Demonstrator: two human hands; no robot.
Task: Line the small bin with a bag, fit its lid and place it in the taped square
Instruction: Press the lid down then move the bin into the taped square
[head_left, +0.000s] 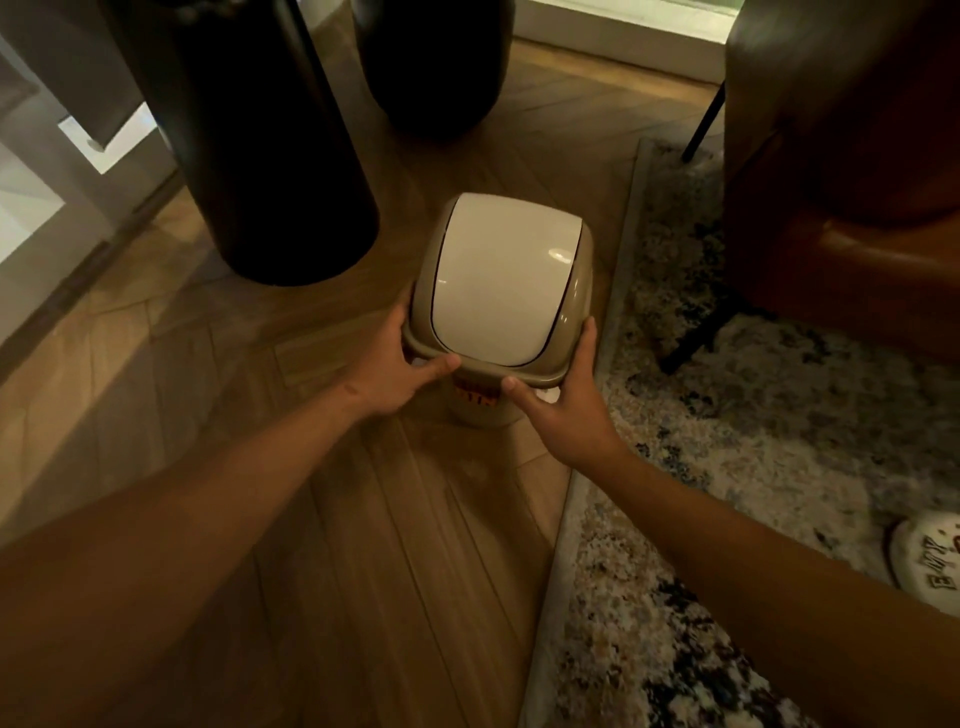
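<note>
The small bin stands on the wooden floor, mostly hidden under its lid, a beige frame with a white swing flap. A red label shows on the bin's front. My left hand grips the lid's left front corner, thumb on the rim. My right hand holds the right front corner, fingers up the side. A little white, perhaps bag, peeks under the rim by my right thumb. No taped square is visible.
A tall black cylinder stands to the left behind the bin, a round dark pot further back. A speckled rug lies to the right with a brown leather chair on it. A white slipper sits at the right edge.
</note>
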